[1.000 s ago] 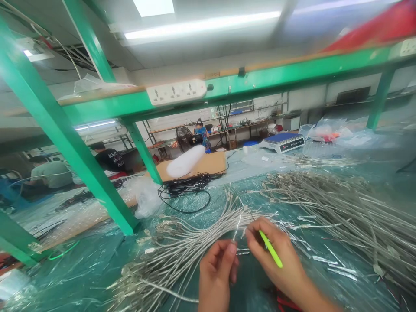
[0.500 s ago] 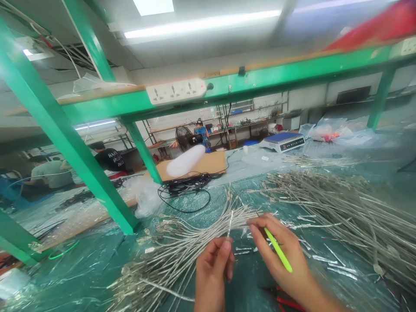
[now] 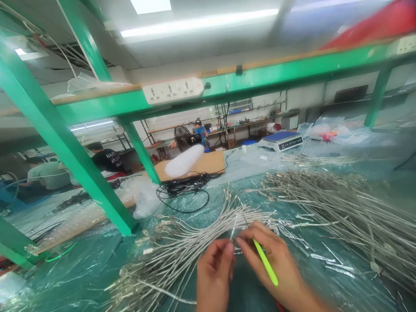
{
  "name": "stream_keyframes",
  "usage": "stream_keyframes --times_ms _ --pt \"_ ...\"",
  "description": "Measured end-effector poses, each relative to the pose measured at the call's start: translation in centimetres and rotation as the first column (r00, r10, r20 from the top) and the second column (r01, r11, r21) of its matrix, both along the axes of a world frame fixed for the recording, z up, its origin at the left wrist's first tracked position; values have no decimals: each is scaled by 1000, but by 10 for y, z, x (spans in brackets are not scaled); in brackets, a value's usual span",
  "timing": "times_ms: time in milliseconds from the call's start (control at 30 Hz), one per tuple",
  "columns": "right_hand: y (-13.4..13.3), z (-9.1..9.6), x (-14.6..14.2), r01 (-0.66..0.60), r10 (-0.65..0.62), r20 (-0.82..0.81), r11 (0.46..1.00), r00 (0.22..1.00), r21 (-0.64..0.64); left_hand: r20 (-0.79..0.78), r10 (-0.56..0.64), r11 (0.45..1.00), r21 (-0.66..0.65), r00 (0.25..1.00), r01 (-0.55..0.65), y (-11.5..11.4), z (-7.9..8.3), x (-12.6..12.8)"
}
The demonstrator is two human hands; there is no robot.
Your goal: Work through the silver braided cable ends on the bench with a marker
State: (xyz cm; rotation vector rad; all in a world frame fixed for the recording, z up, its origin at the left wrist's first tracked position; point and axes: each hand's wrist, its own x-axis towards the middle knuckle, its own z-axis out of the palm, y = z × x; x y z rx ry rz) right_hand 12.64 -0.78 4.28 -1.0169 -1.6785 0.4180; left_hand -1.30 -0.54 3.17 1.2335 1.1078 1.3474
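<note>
A thin silver cable end (image 3: 233, 229) is pinched between the fingertips of the left hand (image 3: 212, 274) and right hand (image 3: 276, 265), just above the cable bundle (image 3: 172, 255). The right hand also grips a lime-green pen (image 3: 265, 268). A 2nd cable pile (image 3: 341, 208) lies to the right.

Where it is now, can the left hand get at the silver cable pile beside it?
Probably yes: the left hand sits right beside the cable pile with nothing between, though it is pinching a single cable; the right hand holds a green tool.
</note>
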Motion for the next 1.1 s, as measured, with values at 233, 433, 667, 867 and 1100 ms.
stream_keyframes --times_ms 233,433,667,867,1100 --pt "-1 0 4 -4 -2 187 999 982 35 -316 103 977 209 943 -37 -3 0 2" --pt "9 7 21 73 -88 445 996 891 50 -597 99 957 275 796 87 -1 4 -2" --pt "18 14 45 -2 28 364 998 931 -69 -556 -247 934 83 794 348 5 14 -20" --pt "33 3 51 178 -167 199 983 966 -38 -189 -294 955 -25 937 294 11 10 -29" --pt "9 9 25 163 -164 -33 987 986 -9 -12 -153 988 -36 988 153 11 8 -19"
